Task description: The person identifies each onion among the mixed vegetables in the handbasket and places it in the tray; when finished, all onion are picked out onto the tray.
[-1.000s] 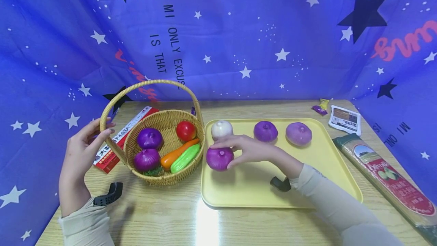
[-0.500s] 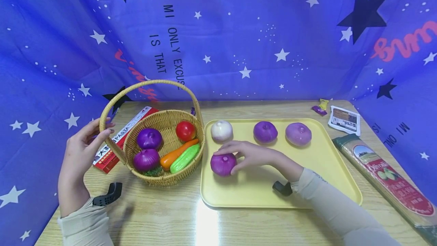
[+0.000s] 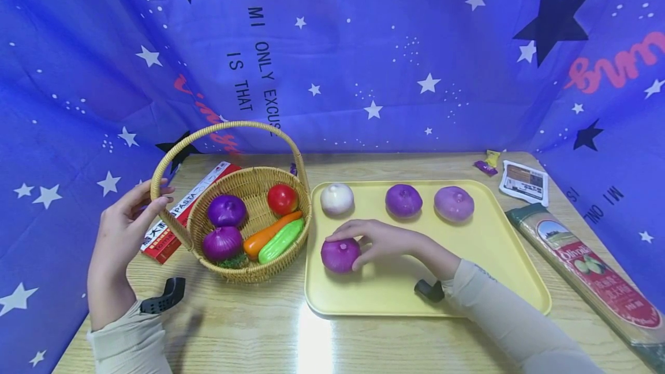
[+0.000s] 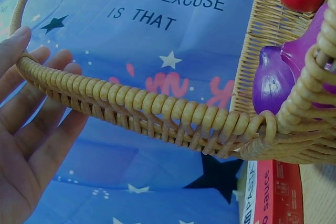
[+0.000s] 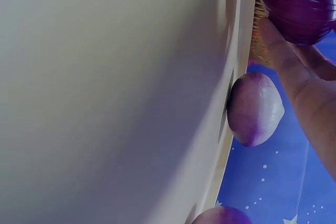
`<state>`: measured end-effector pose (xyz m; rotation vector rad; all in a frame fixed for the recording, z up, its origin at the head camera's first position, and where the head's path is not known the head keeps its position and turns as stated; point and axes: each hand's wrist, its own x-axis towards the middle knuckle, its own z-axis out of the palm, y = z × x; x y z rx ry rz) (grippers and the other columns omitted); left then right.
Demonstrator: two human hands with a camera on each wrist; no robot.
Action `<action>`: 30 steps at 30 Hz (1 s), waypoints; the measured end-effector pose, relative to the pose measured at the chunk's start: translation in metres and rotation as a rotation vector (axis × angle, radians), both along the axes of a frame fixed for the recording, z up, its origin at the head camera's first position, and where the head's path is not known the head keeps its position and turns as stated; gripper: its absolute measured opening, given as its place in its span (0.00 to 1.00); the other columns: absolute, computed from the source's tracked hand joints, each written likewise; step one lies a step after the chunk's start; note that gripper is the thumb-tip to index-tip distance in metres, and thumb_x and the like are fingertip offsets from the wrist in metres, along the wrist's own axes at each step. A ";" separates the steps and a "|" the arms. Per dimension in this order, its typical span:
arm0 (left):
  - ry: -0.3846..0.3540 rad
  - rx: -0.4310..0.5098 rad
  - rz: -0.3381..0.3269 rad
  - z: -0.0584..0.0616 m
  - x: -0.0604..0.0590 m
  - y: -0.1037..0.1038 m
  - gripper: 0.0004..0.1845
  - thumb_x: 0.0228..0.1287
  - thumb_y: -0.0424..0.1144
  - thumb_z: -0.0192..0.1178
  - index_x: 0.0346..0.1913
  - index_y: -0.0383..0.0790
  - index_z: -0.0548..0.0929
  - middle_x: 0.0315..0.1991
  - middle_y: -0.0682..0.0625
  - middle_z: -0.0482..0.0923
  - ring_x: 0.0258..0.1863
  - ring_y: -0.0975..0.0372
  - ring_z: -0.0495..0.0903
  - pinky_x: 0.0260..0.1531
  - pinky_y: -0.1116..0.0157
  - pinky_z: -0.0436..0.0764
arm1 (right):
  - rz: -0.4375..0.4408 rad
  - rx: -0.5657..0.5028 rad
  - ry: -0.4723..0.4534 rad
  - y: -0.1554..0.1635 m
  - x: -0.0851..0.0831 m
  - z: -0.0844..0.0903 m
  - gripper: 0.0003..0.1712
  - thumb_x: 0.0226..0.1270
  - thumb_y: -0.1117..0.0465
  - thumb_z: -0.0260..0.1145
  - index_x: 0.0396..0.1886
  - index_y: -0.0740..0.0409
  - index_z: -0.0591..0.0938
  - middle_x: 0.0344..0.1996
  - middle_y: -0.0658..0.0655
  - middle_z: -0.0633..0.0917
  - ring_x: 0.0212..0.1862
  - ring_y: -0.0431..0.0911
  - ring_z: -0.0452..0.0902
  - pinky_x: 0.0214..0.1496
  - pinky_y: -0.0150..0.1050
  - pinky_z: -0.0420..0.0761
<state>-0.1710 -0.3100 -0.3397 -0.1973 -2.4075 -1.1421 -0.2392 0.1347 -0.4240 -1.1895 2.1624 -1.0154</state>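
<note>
Work in hand: purple onions are being set out from the wicker basket (image 3: 249, 224) onto the yellow tray (image 3: 493, 247), as the layout suggests.
Right hand (image 3: 381, 239): its grip is curled over a dark purple onion (image 3: 340, 255), fingertips on the top and far side, thumb on the near side; the onion sits on the tray floor in the front left part, apart from the rim.
Left hand (image 3: 122, 229): its grip is spread, fingers straight, resting against the left leg of the basket handle (image 3: 218, 128); the left wrist view shows the fingers lying along the woven handle without closing round it.
Already on the tray: a white onion (image 3: 337, 198), a purple onion (image 3: 403, 200) and a pale purple onion (image 3: 454, 203) stand in a row along the far edge, each apart from its neighbour.
Left in the basket: two more purple onions, one at the back (image 3: 227, 210) and one at the front (image 3: 222, 243), beside a tomato (image 3: 283, 198), a carrot (image 3: 269, 234) and a green cucumber (image 3: 281, 240).
Progress, as a judgement: four onions are on the tray, the fourth not yet let go; two onions in the basket look left to do, so the work seems past halfway.
Around it: on the counter (image 3: 249, 328) a red pasta box (image 3: 179, 212) lies behind the basket, a long spaghetti packet (image 3: 587, 264) lies right of the tray, and a small sachet (image 3: 525, 182) sits at the far right corner.
</note>
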 end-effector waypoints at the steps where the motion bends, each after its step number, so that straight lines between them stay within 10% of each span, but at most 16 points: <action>1: 0.002 -0.001 0.000 0.000 0.000 0.000 0.17 0.66 0.34 0.56 0.57 0.38 0.78 0.41 0.77 0.77 0.40 0.83 0.77 0.41 0.88 0.73 | 0.005 -0.003 -0.006 0.000 0.000 0.000 0.38 0.51 0.55 0.73 0.65 0.45 0.72 0.61 0.53 0.74 0.62 0.49 0.70 0.55 0.32 0.79; 30: 0.009 -0.016 0.020 0.001 0.001 0.001 0.17 0.66 0.35 0.57 0.56 0.39 0.78 0.41 0.77 0.77 0.40 0.84 0.76 0.41 0.89 0.72 | 0.075 0.058 -0.056 0.003 0.001 -0.003 0.44 0.50 0.62 0.73 0.69 0.49 0.66 0.64 0.53 0.72 0.65 0.48 0.69 0.56 0.32 0.78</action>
